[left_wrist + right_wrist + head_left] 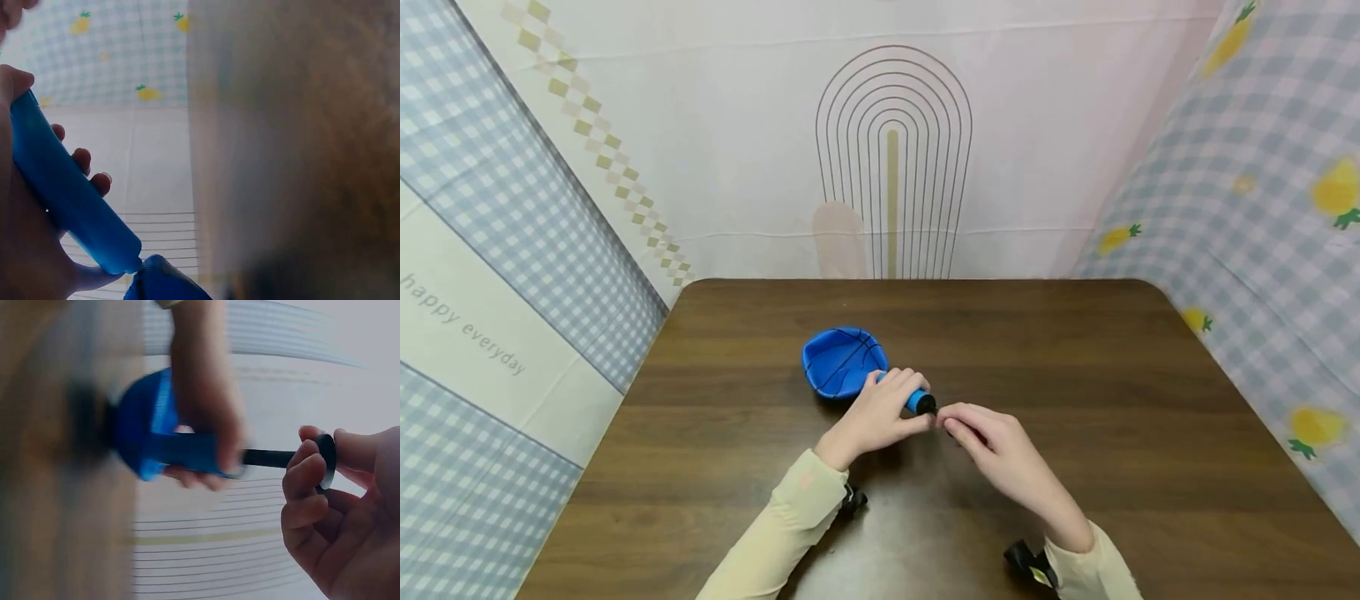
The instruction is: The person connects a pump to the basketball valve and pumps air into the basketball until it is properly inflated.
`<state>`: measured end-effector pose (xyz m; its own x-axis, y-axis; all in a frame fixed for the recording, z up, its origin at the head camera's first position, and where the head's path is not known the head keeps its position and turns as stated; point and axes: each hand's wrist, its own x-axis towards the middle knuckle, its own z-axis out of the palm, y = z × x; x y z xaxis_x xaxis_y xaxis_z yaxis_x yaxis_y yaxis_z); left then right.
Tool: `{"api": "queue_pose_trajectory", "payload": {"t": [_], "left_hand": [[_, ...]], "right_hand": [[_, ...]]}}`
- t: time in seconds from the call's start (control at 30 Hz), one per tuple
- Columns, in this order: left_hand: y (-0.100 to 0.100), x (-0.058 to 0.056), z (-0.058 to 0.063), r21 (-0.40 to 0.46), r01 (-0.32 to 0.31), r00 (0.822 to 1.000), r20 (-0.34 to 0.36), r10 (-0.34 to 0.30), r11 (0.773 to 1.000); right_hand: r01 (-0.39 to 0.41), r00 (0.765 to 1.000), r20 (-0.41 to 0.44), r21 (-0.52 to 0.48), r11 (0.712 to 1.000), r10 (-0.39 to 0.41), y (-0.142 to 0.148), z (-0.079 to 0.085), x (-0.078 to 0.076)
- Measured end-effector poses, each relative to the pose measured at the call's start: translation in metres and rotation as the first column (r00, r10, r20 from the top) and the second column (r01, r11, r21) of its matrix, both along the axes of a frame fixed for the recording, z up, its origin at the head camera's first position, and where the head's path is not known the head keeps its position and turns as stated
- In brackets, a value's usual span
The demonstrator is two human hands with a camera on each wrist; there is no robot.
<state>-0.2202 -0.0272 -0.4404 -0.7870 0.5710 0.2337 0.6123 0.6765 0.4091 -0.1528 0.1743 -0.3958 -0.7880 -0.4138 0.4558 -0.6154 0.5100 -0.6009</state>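
A deflated blue basketball [842, 362] with black lines, its upper side sunk into a hollow, sits left of centre on the table. My left hand [880, 412] grips the blue barrel of a hand pump [69, 187]. In the left wrist view the pump's narrow tip meets the ball [164, 281]; how deep it goes is hidden. From the barrel's other end a black rod [269, 458] sticks out, as the right wrist view shows. The fingers and thumb of my right hand [996, 442] pinch the round black handle [326, 461] at the rod's end.
The brown wooden table [737, 467] reaches back to a white patterned cloth [737, 150]. Checked cloths hang at both sides, the right one [1240, 208] printed with yellow pineapples. Black wrist devices sit by both cuffs, the right one [1026, 562] low over the table.
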Motion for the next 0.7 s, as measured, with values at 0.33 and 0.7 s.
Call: {"api": "queue_pose_trajectory", "payload": {"t": [0.33, 0.7], "left_hand": [[0.004, 0.005, 0.0, 0.114, -0.04, 0.988, 0.153, 0.022, 0.993], [0.009, 0.008, 0.005, 0.09, -0.051, 0.996, 0.075, 0.045, 0.995]], "right_hand": [[0.029, 0.966, -0.256, -0.047, 0.998, -0.04, 0.001, 0.001, 0.004], [0.041, 0.996, -0.075, -0.042, 0.998, -0.044, -0.018, -0.022, -0.018]]}}
